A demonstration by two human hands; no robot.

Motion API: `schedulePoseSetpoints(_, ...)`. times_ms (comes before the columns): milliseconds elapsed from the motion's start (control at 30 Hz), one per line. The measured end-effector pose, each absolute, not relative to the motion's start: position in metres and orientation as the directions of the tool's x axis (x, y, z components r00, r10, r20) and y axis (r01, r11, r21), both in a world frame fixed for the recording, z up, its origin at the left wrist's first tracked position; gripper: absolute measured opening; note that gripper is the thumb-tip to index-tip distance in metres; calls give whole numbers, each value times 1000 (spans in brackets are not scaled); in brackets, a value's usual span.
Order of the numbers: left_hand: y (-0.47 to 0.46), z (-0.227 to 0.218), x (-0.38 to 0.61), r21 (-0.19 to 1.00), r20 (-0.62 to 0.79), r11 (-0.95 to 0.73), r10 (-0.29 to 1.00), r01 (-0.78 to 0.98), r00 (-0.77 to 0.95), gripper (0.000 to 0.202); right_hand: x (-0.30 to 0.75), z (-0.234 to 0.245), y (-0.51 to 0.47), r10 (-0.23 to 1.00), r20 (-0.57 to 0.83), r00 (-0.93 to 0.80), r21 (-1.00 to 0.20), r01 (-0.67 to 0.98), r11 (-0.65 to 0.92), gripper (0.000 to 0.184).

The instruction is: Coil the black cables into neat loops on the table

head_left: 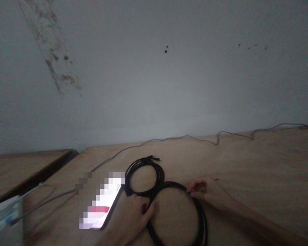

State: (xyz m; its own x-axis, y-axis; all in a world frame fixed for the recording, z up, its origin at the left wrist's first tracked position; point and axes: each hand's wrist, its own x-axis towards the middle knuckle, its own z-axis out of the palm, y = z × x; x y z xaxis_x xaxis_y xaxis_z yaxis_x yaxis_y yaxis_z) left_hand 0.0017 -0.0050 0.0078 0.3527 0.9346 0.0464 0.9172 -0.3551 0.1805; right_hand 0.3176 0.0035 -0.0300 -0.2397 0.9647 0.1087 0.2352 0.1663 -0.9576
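Note:
A coiled black cable (161, 177) lies on the wooden table in two loops, a small one farther off and a larger one nearer me. Its plug ends (154, 158) stick out at the far side of the small loop. My left hand (135, 210) is closed around the cable where the two loops meet, its thumb toward the large loop. With thumb and fingers pinched together, my right hand (205, 191) grips the large loop at its far right side. The near part of the large loop runs out of the picture.
A lit phone (105, 205), partly blurred out, lies left of my left hand. A thin grey cord (149, 140) crosses the table (259, 164) along the wall (154, 85). A whitish object (5, 218) sits at the left edge, near a dark gap (41, 177) between tabletops.

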Motion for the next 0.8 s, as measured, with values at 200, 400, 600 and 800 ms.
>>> schedulePoseSetpoints(200, -7, 14, 5, 186, 31, -339, 940, 922, 340, 52, 316, -24, 1, 954, 116, -277, -945, 265, 192, 15)
schedulePoseSetpoints(400, -6, 12, 4, 196, 41, -343, 939, 919, 342, 54, 318, -12, -1, 932, 132, -338, -871, 410, 272, 25)
schedulePoseSetpoints(600, -6, 14, 4, 184, 29, -340, 940, 922, 341, 52, 320, -11, -3, 926, 182, -331, -807, 487, 333, 16)
schedulePoseSetpoints(800, -7, 15, 4, 192, 10, -345, 937, 919, 350, 54, 324, -15, -2, 900, 245, -362, -690, 587, 424, 22)
